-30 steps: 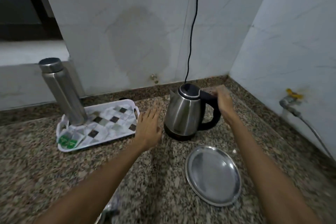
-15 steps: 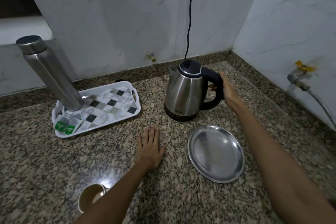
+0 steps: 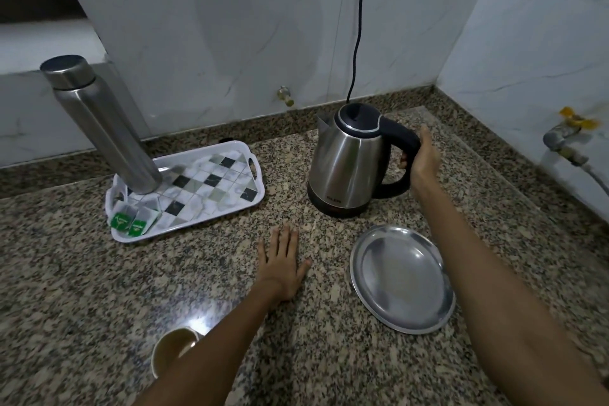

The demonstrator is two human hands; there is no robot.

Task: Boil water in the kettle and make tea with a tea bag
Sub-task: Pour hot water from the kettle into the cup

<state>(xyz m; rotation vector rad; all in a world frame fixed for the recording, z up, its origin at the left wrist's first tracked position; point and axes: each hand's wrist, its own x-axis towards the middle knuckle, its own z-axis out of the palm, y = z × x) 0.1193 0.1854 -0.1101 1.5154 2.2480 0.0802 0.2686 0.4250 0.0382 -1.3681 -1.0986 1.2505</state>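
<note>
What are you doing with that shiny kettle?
Someone is making tea. Their right hand grips the black handle of the kettle, which stands on the counter with its lid shut. Their left hand rests flat on the counter. Tea bags wait on the tray, and a cup sits near the front edge.
</note>
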